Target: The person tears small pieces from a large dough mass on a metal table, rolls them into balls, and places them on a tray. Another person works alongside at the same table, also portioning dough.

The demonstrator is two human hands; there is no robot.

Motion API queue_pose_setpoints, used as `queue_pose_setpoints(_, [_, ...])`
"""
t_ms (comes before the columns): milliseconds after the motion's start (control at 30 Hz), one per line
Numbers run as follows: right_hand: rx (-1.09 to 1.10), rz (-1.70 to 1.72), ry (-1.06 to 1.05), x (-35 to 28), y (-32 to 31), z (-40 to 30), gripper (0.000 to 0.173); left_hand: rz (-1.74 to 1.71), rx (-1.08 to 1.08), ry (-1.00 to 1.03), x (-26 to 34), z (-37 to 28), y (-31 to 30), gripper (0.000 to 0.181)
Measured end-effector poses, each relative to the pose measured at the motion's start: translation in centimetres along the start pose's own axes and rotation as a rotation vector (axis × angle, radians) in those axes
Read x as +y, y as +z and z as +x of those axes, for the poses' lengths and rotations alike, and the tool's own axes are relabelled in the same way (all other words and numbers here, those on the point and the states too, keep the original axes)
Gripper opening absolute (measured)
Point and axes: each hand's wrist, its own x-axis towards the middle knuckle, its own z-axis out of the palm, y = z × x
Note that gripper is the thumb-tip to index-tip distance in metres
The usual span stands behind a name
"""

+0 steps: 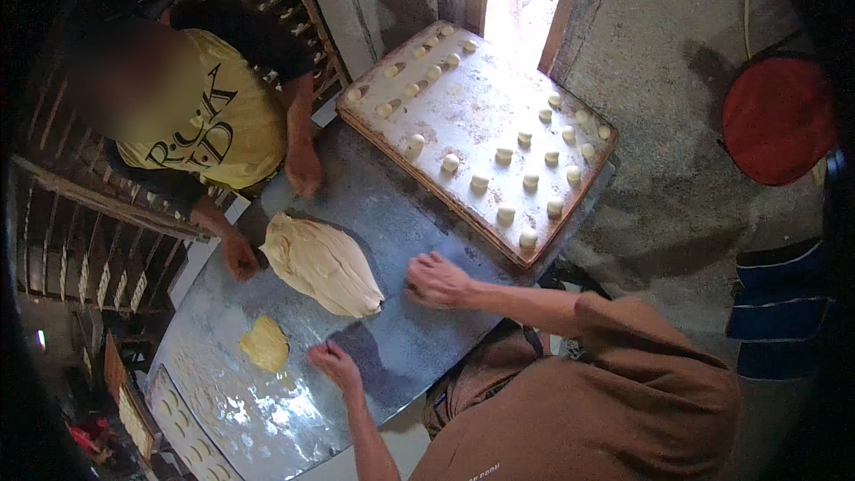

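On the metal-topped table point(401, 354), my right hand point(437, 280) rests with its fingers curled, to the right of a large pale dough mass point(320, 267). Whether a piece of dough lies under the palm is hidden. Lower left, my left hand point(334, 364) hovers over the tabletop with bent fingers; its palm side does not show. A flat yellow lump point(265, 345), perhaps dough or fat, lies to the left of that hand. Beyond my right hand, several small dough pieces point(505, 214) sit in loose rows on a worn baking tray point(467, 113).
A person in a yellow shirt point(247, 120) faces me across the table, hands near the dough. A second tray point(190, 431) with dough rounds lies at the table's left end. Slatted racks point(87, 240) stand behind. A red round object point(778, 121) is at the right.
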Motion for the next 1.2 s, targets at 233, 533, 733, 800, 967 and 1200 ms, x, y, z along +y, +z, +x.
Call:
queue_pose_setpoints(233, [-0.465,0.29,-0.087,0.5,6.5,-8.6,0.027,-0.033,-0.079,0.213,1.3,-5.9,-1.0,0.024])
queue_pose_setpoints(533, [-0.117,-0.055,-0.01,-1.0,1.6,-1.8,0.029,-0.101,0.001,0.079,5.3,-6.0,0.1,0.021])
queue_pose_setpoints(733, [-0.133,0.023,0.154,3.3,0.4,-1.7,0.029,0.117,0.024,0.004,1.6,-0.8,-0.5,0.021])
queue_pose_setpoints(800, [0.035,0.023,0.101,-0.3,1.2,-0.3,0.024,-0.058,0.064,-0.178,5.2,-2.1,0.7,0.022])
queue_pose_setpoints(967, [-0.324,-0.842,-0.395,3.0,4.0,-9.4,0.022,0.151,0.045,0.163,-0.5,-5.7,-1.5,0.022])
queue_pose_setpoints(1200, [-0.213,0.009,-0.004,0.1,1.1,-5.8,0.022,0.21,-0.141,0.291,5.9,-5.3,-7.0,0.03])
